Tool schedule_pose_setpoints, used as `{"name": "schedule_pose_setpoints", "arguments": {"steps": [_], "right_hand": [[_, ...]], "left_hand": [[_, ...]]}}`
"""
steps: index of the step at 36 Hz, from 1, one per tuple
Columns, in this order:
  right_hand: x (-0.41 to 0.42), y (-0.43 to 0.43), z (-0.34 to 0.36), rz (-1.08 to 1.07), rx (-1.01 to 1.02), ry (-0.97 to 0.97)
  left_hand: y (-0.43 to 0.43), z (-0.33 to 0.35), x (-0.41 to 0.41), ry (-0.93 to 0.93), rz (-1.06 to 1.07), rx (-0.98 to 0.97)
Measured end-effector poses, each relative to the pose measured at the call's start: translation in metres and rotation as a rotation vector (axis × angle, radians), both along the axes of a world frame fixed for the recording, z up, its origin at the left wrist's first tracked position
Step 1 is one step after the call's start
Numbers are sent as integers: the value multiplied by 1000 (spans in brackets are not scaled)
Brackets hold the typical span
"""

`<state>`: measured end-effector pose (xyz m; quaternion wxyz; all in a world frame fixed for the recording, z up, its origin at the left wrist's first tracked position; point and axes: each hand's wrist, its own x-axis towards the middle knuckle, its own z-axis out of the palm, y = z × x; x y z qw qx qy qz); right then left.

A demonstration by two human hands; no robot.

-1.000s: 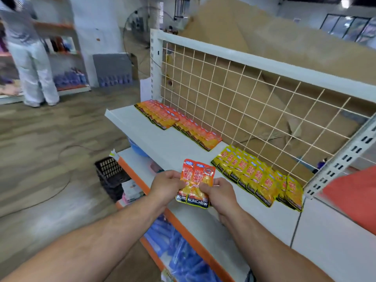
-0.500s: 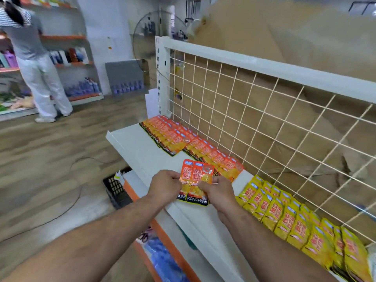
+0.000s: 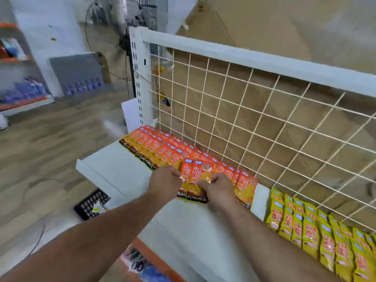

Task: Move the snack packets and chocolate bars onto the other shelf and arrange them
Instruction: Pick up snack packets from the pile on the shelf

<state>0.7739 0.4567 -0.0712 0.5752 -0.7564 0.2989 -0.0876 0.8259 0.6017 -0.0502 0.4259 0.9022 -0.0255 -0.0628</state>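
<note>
Two orange snack packets [image 3: 194, 179] marked KONCHEW are held upright over the white shelf [image 3: 114, 169]. My left hand [image 3: 163, 183] grips their left edge and my right hand [image 3: 216, 190] pinches their right side. Just behind them a row of orange packets [image 3: 162, 148] lies overlapped along the wire grid. A second row, of yellow packets [image 3: 317, 235], lies on the same shelf to the right. No chocolate bars are in view.
A white wire grid [image 3: 244, 110] backs the shelf, with cardboard behind it. A lower orange-edged shelf [image 3: 154, 259] sits under my arms. A black crate [image 3: 91, 204] stands on the wooden floor, and a standing fan [image 3: 114, 33] is behind the shelf post.
Both hands have carried the two packets leftward along the shelf and closer to the orange row. The view has swung left, so the person by the far shelves is out of sight.
</note>
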Motion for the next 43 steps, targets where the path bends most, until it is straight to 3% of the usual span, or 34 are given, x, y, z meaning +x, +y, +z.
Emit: {"name": "schedule_pose_setpoints", "arguments": {"steps": [10, 15, 25, 34, 43], "right_hand": [[50, 29, -9, -201, -101, 133], [54, 37, -4, -228, -180, 195], [56, 47, 1, -327, -152, 168], [59, 54, 8, -287, -564, 437], [61, 57, 7, -243, -675, 518]], "left_hand": [[15, -13, 77, -166, -334, 151], [15, -20, 94, -200, -410, 189], [16, -21, 109, -231, -527, 203], [29, -16, 115, -366, -599, 229], [37, -19, 112, -458, -664, 282]]}}
